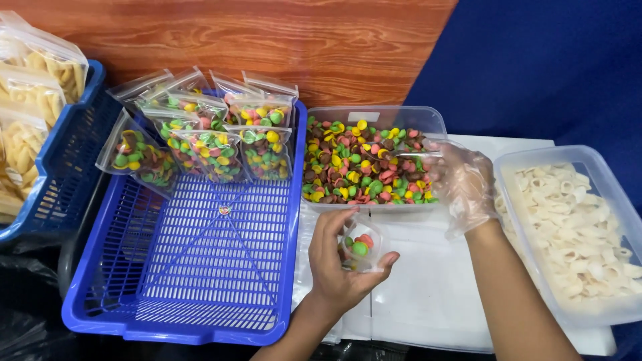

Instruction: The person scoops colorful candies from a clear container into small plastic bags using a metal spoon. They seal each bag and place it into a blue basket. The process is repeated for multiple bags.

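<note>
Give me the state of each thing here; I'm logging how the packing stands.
small bag: open, a few colourful crackers inside, held by left hand.
right hand: in a clear glove, reaching into the colourful cracker tub.
colourful cracker tub: lidless, nearly full.
white cracker tub: lidless, filled.
blue basket: filled bags at its far end.

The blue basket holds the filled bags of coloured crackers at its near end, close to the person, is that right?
Not quite. In the head view the filled bags lie at the far end of the blue basket, against the wooden wall; the near end holds none.
</note>
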